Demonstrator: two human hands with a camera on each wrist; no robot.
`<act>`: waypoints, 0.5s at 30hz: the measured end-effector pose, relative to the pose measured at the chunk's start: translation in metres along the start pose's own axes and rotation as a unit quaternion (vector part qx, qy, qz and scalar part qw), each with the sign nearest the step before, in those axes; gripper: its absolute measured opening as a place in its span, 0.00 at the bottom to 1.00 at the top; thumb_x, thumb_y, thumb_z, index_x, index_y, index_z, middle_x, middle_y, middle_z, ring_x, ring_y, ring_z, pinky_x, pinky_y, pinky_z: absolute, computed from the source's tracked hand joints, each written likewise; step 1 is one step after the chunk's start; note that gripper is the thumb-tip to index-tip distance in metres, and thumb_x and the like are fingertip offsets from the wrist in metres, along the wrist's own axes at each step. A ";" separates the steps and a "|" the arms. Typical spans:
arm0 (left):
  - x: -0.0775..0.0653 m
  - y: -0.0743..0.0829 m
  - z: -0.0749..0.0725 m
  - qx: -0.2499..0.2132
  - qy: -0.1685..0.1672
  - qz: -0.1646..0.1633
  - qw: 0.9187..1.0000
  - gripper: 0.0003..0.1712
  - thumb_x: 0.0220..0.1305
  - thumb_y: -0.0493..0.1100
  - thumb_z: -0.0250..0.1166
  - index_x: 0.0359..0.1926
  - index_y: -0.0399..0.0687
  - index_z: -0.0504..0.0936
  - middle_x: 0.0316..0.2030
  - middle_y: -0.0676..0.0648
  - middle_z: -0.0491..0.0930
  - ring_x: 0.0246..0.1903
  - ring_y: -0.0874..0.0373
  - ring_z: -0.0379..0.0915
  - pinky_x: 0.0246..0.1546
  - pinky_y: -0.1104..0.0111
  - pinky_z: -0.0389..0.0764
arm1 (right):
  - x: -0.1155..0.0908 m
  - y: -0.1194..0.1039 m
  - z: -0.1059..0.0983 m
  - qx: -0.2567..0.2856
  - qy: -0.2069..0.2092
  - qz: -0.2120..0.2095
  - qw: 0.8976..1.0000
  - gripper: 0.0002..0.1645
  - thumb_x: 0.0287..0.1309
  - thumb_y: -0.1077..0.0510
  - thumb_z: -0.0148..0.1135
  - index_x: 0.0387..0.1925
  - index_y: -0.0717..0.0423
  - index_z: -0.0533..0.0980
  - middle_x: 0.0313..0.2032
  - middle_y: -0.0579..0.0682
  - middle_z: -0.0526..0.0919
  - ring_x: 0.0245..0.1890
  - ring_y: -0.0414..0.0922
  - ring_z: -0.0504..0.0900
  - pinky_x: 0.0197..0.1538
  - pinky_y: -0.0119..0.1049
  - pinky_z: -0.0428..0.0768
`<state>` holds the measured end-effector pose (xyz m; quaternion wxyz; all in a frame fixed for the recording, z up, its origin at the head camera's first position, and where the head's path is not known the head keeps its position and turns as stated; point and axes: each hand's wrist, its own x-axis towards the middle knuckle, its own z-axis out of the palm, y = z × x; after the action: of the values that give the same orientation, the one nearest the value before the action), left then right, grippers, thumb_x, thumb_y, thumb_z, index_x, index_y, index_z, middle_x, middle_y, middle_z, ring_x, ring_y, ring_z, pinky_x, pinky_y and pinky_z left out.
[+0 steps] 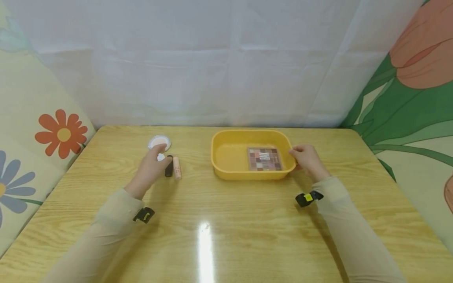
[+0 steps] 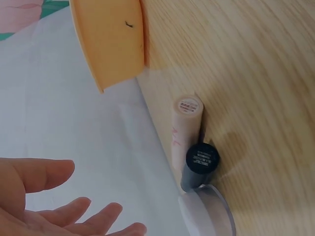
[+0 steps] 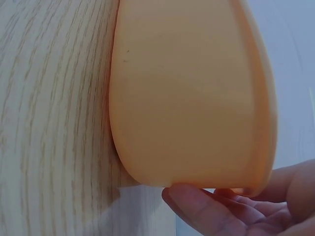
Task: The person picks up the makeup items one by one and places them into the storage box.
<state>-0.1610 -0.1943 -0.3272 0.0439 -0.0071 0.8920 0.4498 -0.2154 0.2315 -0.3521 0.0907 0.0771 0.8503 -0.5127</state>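
Fingers apart, a left hand (image 1: 150, 168) hovers near a black tube (image 1: 169, 167) and a pink tube (image 1: 177, 168) that a hasty grab could scatter, while the right hand (image 1: 310, 162) pinches a yellow tub (image 1: 233, 175)

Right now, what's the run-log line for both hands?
left hand: empty, near black tube and pink tube | right hand: grips yellow tray, right end | palette: in tray

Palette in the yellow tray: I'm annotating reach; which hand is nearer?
Right. The right hand grips the tray beside the palette; the left hand is left of the tray, by the black tube.
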 end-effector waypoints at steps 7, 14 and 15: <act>0.002 -0.008 -0.001 0.018 0.002 -0.017 1.000 0.35 0.69 0.34 0.52 0.71 0.28 0.50 0.70 0.26 0.51 0.68 0.31 0.47 0.67 0.43 0.54 | -0.006 -0.007 0.004 -0.024 0.003 0.008 1.000 0.27 0.73 0.61 0.44 0.63 0.80 0.61 0.55 0.72 0.71 0.37 0.45 0.78 0.33 0.33 0.83; 0.002 -0.014 -0.003 0.034 0.001 -0.025 0.999 0.37 0.68 0.34 0.52 0.72 0.27 0.47 0.70 0.25 0.48 0.68 0.29 0.45 0.66 0.41 0.54 | -0.005 -0.005 0.004 -0.032 0.003 0.007 0.999 0.27 0.74 0.61 0.42 0.63 0.80 0.61 0.55 0.72 0.70 0.39 0.46 0.78 0.34 0.33 0.83; 0.002 -0.015 -0.003 0.038 0.000 -0.025 0.999 0.37 0.68 0.34 0.52 0.72 0.27 0.46 0.70 0.25 0.47 0.68 0.29 0.45 0.66 0.41 0.53 | -0.005 -0.005 0.004 -0.033 0.003 0.006 0.999 0.26 0.74 0.61 0.42 0.63 0.80 0.61 0.55 0.72 0.70 0.39 0.46 0.78 0.34 0.33 0.83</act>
<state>-0.1629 -0.2053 -0.3373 0.0558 -0.0281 0.9080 0.4142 -0.2114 0.2249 -0.3483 0.0933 0.0810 0.8665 -0.4837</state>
